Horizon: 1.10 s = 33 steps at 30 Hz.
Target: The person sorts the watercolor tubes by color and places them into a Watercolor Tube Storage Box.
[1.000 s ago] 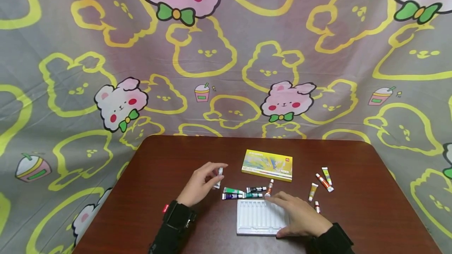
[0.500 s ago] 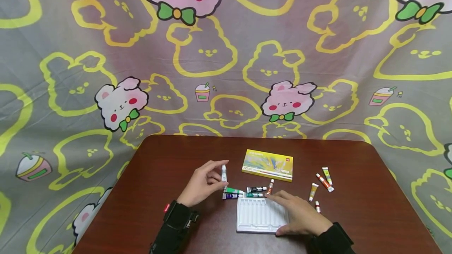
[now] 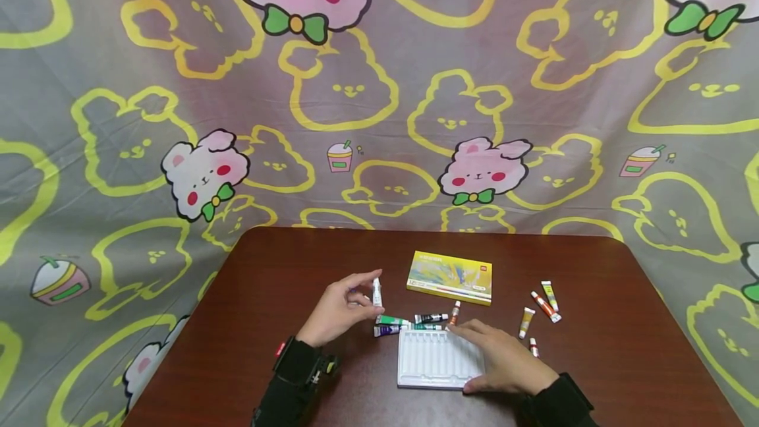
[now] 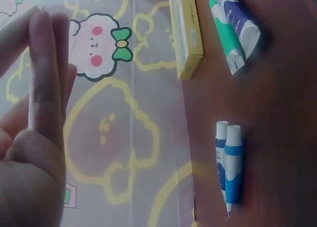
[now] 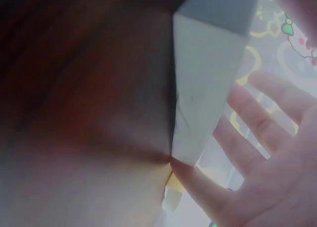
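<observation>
My left hand (image 3: pixel 339 307) pinches a small white-capped paint tube (image 3: pixel 376 292) upright between thumb and fingers. Beneath it lie a green paint tube (image 3: pixel 393 320) and a purple one (image 3: pixel 387 331). My right hand (image 3: pixel 504 358) grips the right end of a white slotted plastic tray (image 3: pixel 435 361), thumb at the near edge and fingers by the far corner. In the right wrist view the tray's pale side wall (image 5: pixel 203 88) runs beside spread fingers (image 5: pixel 260 120). A black tube (image 3: pixel 431 318) and an orange-brown tube (image 3: pixel 454 314) lie just beyond the tray.
A yellow paint box (image 3: pixel 449 277) lies farther back on the brown table (image 3: pixel 296 256). Several tubes lie to the right, among them a yellow tube (image 3: pixel 549 295) and an ochre tube (image 3: pixel 526 322). Two blue tubes (image 4: pixel 233 162) show in the left wrist view. A patterned cloth (image 3: pixel 379 97) hangs behind.
My left hand has brought the white-capped tube slightly right and turned it more upright. The tray has shifted a little away from me, partly covering the teal tube; my right hand stays at its end.
</observation>
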### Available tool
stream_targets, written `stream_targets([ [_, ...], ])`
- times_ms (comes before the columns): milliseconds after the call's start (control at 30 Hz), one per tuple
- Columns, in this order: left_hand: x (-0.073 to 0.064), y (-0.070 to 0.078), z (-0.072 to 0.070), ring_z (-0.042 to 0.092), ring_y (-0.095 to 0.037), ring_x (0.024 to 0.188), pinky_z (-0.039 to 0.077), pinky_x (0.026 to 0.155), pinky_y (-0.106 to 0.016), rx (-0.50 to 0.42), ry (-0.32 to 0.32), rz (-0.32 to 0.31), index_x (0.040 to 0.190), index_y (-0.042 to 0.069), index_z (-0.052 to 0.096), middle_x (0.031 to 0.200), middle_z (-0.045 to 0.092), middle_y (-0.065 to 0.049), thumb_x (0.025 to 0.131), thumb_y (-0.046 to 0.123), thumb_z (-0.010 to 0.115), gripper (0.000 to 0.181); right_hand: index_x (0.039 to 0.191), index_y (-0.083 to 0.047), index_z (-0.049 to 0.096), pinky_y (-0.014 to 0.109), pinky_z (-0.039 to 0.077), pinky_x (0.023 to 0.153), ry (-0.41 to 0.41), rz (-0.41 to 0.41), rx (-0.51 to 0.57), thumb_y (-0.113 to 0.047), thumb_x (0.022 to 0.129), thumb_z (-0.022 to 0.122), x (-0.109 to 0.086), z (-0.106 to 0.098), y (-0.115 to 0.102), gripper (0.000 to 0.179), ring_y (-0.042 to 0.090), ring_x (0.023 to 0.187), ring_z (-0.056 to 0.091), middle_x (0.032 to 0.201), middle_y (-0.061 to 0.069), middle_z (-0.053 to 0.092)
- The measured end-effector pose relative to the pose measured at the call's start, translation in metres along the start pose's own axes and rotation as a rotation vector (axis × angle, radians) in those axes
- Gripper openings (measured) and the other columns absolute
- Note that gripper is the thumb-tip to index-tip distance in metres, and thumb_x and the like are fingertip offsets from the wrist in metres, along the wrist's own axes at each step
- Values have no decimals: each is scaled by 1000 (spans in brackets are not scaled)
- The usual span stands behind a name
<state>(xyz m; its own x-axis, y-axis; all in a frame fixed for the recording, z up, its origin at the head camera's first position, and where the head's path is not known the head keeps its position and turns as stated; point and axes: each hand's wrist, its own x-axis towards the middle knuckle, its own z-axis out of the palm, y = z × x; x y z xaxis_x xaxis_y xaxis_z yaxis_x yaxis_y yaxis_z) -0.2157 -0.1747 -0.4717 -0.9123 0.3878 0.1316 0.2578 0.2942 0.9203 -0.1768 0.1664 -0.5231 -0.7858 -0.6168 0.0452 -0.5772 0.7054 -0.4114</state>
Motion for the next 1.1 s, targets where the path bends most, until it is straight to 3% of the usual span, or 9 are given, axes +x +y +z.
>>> stream_targets([
  [200,-5,27,1,70,-22,87,56,70,-19,10,-14,-18,142,16,50,124,58,-20,84,9,75,64,139,-14,53,51,51,90,-5,2,11,-49,63,87,0,-1,-1,91,21,110,56,131,2,56],
  [267,-5,29,2,70,-22,84,56,70,-19,29,-11,-7,141,15,52,123,59,-18,83,8,76,63,139,-13,53,51,51,91,-2,-1,11,-49,63,87,0,0,-1,91,22,110,56,131,3,56],
  [467,-1,10,16,69,-17,74,59,69,-26,129,-14,37,135,21,58,127,64,-10,77,9,81,63,139,-13,54,51,52,89,6,-6,8,-48,62,87,0,-1,0,91,23,110,57,132,3,56],
  [633,1,3,34,67,-8,71,59,67,-25,201,-108,48,130,25,62,120,66,-9,76,14,82,59,140,-13,53,50,52,89,-8,6,8,-50,63,86,0,-2,0,92,22,109,57,132,3,56],
  [767,1,1,51,65,-4,66,56,58,-22,244,-194,4,125,15,66,111,68,-10,72,14,85,56,140,-14,53,51,52,89,-9,2,15,-52,63,86,0,-2,0,91,23,110,57,132,3,56],
  [900,2,-1,66,62,-1,59,52,52,-19,342,-233,-66,117,10,70,93,67,-5,66,15,89,55,139,-15,54,50,52,89,11,-15,14,-52,63,86,1,0,0,91,21,110,57,132,1,56],
  [1100,0,-3,75,56,-9,75,48,70,-25,579,-208,-37,110,13,74,88,65,2,62,27,92,54,139,-15,54,49,52,89,15,-16,10,-53,63,85,1,1,2,91,21,110,57,132,0,56],
])
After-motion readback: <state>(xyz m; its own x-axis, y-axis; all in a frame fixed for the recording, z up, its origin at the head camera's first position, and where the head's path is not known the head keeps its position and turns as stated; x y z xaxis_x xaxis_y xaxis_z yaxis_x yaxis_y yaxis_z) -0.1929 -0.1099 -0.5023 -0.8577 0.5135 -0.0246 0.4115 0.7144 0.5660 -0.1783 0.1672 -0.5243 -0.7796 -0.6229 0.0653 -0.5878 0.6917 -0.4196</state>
